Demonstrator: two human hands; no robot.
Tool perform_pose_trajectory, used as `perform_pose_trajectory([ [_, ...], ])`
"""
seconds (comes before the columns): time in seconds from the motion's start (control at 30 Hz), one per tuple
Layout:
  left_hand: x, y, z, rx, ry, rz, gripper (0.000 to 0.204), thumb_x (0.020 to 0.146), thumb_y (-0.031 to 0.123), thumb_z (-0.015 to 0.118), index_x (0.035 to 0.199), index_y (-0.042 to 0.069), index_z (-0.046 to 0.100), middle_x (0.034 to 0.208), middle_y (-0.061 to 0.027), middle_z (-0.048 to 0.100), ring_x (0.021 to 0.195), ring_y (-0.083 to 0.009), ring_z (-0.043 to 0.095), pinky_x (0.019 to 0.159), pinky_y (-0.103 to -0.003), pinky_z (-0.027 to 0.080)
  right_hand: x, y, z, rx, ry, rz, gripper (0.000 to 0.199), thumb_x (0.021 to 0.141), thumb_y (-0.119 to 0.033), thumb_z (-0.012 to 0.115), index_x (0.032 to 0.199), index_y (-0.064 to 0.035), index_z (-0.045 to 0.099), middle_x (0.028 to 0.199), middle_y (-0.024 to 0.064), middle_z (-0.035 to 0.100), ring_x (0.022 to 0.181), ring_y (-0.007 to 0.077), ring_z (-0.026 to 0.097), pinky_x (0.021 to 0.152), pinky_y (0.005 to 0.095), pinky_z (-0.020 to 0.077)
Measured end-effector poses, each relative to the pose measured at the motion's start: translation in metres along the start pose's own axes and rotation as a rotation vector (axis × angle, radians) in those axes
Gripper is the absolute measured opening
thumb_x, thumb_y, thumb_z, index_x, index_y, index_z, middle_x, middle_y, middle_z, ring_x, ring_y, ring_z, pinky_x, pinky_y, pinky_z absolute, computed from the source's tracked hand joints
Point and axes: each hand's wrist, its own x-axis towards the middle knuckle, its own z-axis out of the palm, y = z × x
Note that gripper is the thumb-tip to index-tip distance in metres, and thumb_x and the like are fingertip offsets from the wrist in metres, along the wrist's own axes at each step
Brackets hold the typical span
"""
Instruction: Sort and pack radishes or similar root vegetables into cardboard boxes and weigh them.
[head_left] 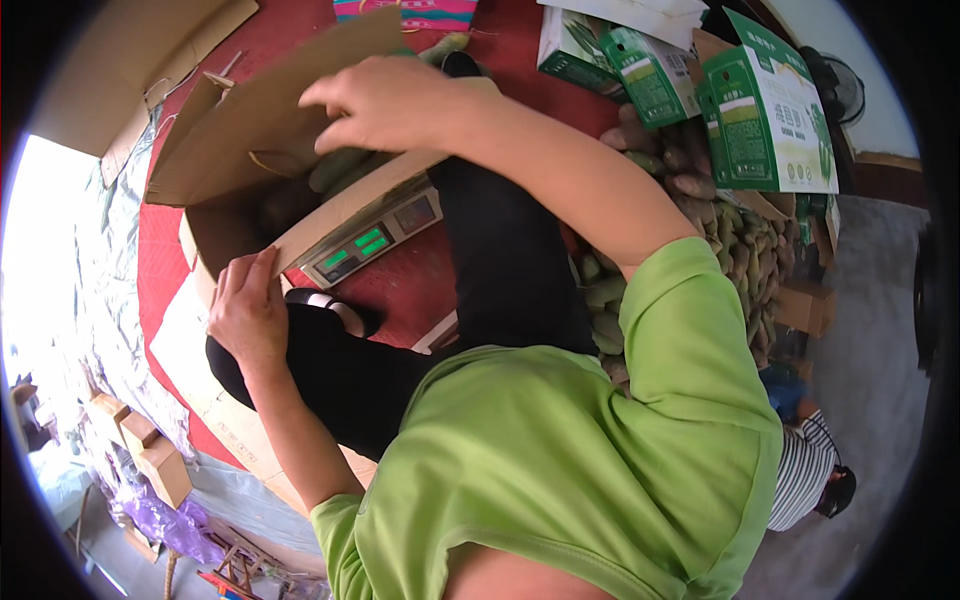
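An open brown cardboard box point(338, 207) stands in front of me with its flaps raised. Long green and dark reddish vegetables, much like radishes, lie inside, and a green one point(338, 168) shows below my right hand. My right hand point(385, 105) reaches across the top of the box, fingers apart and holding nothing. At the near left corner, my left hand point(250, 308) has its fingers hooked over the box's edge, with the thumb side toward me. A digital scale point(372, 240) with lit green displays shows just under the box's near side.
To the right lies a big heap of green and reddish vegetables point(735, 250). Green and white printed cartons point(765, 120) stand behind it. Flattened cardboard point(235, 425) is at my left on the red floor covering point(420, 290). A person in a striped shirt point(803, 470) is at the lower right.
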Motion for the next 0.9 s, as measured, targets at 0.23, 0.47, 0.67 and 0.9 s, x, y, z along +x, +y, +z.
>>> perform_pose_trajectory([
  [0.23,-0.005,-0.001,0.001,-0.005,-0.029,-0.023,0.018,0.077,0.010,0.069,0.093,0.015,0.072,0.087,0.0011,0.066,0.081,-0.0197,0.065,0.068,-0.032,0.052,-0.118,0.106,-0.036,0.225,0.258,0.368,0.036,0.086,-0.020,0.065,0.118,-0.0068,0.062,0.097,0.0076,0.069,0.088,0.0160,0.064,0.081,0.0300,0.0502],
  [0.47,-0.006,0.002,0.004,0.001,-0.029,-0.008,0.025,0.075,0.004,0.069,0.097,0.015,0.072,0.088,0.0007,0.067,0.080,-0.0193,0.066,0.068,-0.031,0.053,-0.318,0.232,0.081,0.094,0.131,0.822,0.033,0.079,-0.024,0.068,0.106,-0.0045,0.065,0.100,0.0167,0.068,0.096,0.0349,0.064,0.082,0.0417,0.0515],
  [0.67,-0.008,0.003,0.005,0.047,-0.032,-0.028,0.021,0.077,0.007,0.069,0.096,0.016,0.071,0.090,0.0024,0.067,0.079,-0.0173,0.067,0.067,-0.029,0.053,-0.435,0.223,0.179,0.015,-0.179,1.126,0.034,0.073,-0.023,0.069,0.102,-0.0044,0.066,0.105,0.0176,0.066,0.100,0.0351,0.062,0.087,0.0434,0.0501],
  [0.9,-0.007,0.003,0.007,0.071,-0.015,0.002,0.019,0.079,0.008,0.069,0.096,0.015,0.072,0.090,0.0022,0.068,0.079,-0.0169,0.068,0.065,-0.028,0.054,-0.450,0.178,0.239,0.001,-0.221,1.308,0.052,0.078,-0.030,0.066,0.121,-0.0018,0.052,0.120,0.0198,0.060,0.116,0.0372,0.054,0.095,0.0430,0.0460],
])
